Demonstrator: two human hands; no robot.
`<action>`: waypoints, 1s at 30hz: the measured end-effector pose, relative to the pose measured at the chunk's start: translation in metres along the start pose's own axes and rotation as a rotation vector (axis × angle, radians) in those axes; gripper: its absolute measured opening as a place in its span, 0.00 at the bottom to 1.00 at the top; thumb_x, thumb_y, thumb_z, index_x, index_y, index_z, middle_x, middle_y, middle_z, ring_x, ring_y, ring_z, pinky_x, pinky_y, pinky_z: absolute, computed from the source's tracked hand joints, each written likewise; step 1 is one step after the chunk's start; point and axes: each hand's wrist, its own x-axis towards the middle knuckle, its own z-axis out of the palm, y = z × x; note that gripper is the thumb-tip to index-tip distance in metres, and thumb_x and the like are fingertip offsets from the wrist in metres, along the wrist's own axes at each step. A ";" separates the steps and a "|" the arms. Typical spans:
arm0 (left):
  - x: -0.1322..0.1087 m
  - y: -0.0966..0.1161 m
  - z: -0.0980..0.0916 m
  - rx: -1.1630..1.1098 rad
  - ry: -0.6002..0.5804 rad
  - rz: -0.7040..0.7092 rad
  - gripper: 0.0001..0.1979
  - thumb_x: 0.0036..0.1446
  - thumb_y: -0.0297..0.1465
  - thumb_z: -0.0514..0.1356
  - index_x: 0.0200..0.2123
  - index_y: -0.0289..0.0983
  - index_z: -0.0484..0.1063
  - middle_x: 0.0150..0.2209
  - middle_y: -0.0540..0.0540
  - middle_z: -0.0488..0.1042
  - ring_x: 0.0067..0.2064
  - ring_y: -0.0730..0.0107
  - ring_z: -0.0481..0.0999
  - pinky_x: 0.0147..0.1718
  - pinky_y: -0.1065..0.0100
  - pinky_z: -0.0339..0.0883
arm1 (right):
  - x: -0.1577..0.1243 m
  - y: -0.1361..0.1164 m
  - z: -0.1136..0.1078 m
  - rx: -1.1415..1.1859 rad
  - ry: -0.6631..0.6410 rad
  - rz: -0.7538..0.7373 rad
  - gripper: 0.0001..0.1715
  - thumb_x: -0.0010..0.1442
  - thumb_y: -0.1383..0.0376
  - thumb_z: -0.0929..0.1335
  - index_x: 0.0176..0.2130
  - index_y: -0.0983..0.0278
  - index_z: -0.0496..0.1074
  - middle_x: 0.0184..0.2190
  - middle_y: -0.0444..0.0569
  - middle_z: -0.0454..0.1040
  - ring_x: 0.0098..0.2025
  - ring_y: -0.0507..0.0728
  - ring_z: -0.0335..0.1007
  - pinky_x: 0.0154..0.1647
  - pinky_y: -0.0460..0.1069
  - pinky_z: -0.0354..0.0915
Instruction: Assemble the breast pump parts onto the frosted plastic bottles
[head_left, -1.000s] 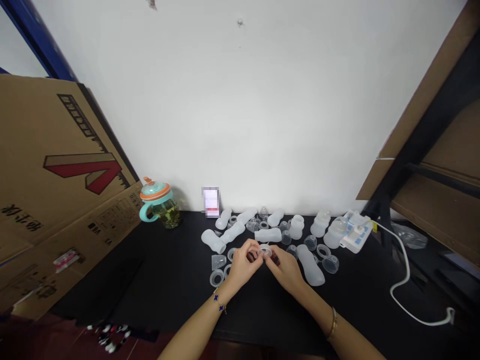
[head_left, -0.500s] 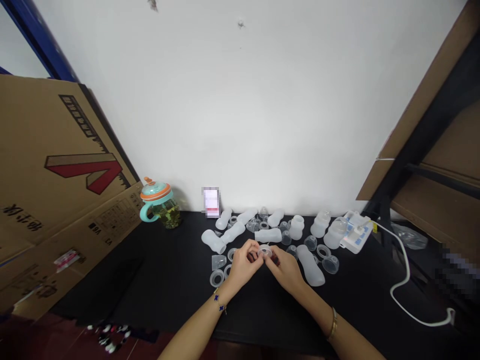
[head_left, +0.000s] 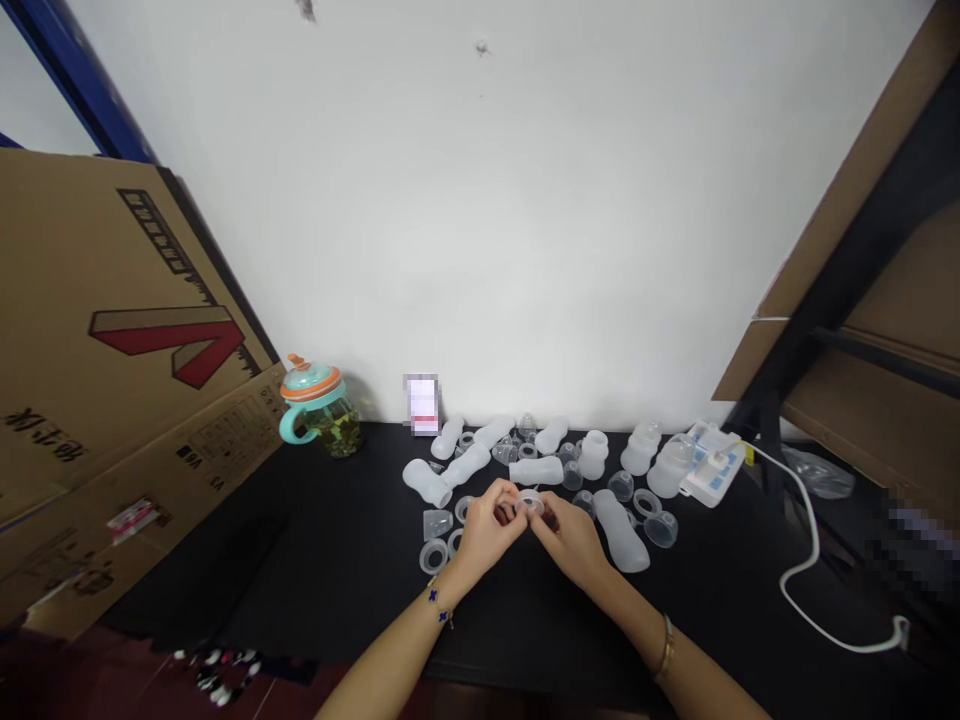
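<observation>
Between my fingertips, above the black table, is a translucent white bottle collar ring. My left hand pinches its left side, and my right hand grips the right side. A small clear tip shows at the ring's far edge, too small to make out. Just right of my right hand lies a frosted baby bottle body. Another bottle body lies on its side beyond my hands. Left of my left hand are a loose collar ring and a clear cap, partly beside other rings that my wrist hides.
Several more bottle bodies and clear domed caps spread toward the wall. Two capped bottles stand by a white power strip with a trailing cable. A lidded tea jug, a phone and a large carton are leftward.
</observation>
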 end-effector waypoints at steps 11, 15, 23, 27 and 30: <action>0.001 0.000 -0.001 0.008 -0.003 -0.007 0.04 0.55 0.28 0.61 0.35 0.39 0.69 0.24 0.55 0.73 0.24 0.75 0.70 0.25 0.75 0.61 | 0.001 0.001 0.001 -0.011 0.001 -0.010 0.17 0.68 0.55 0.62 0.30 0.61 0.66 0.24 0.43 0.71 0.26 0.53 0.67 0.28 0.47 0.54; 0.000 -0.001 0.000 0.002 -0.005 -0.006 0.04 0.55 0.28 0.61 0.35 0.39 0.69 0.24 0.55 0.73 0.24 0.75 0.70 0.25 0.75 0.62 | 0.001 0.002 0.001 -0.014 0.001 -0.010 0.18 0.68 0.55 0.62 0.30 0.61 0.66 0.24 0.43 0.71 0.26 0.53 0.67 0.28 0.47 0.54; 0.000 -0.002 0.001 0.017 0.011 -0.003 0.04 0.54 0.28 0.61 0.35 0.39 0.69 0.23 0.56 0.72 0.23 0.75 0.69 0.24 0.75 0.61 | 0.001 0.002 0.001 -0.014 -0.002 -0.013 0.17 0.68 0.56 0.62 0.31 0.61 0.67 0.24 0.43 0.72 0.26 0.53 0.67 0.28 0.47 0.54; 0.000 -0.004 0.001 0.016 0.010 0.001 0.04 0.54 0.28 0.61 0.35 0.39 0.70 0.23 0.56 0.72 0.23 0.75 0.69 0.24 0.75 0.61 | 0.001 0.002 0.000 -0.012 -0.004 -0.014 0.16 0.68 0.56 0.62 0.31 0.61 0.67 0.24 0.42 0.71 0.26 0.53 0.67 0.28 0.47 0.54; 0.000 -0.004 0.001 0.020 0.011 0.003 0.04 0.55 0.29 0.61 0.35 0.40 0.70 0.23 0.55 0.72 0.24 0.75 0.70 0.24 0.75 0.60 | 0.002 0.003 0.000 -0.007 -0.004 -0.014 0.16 0.68 0.57 0.62 0.31 0.61 0.67 0.24 0.42 0.72 0.26 0.53 0.67 0.28 0.47 0.54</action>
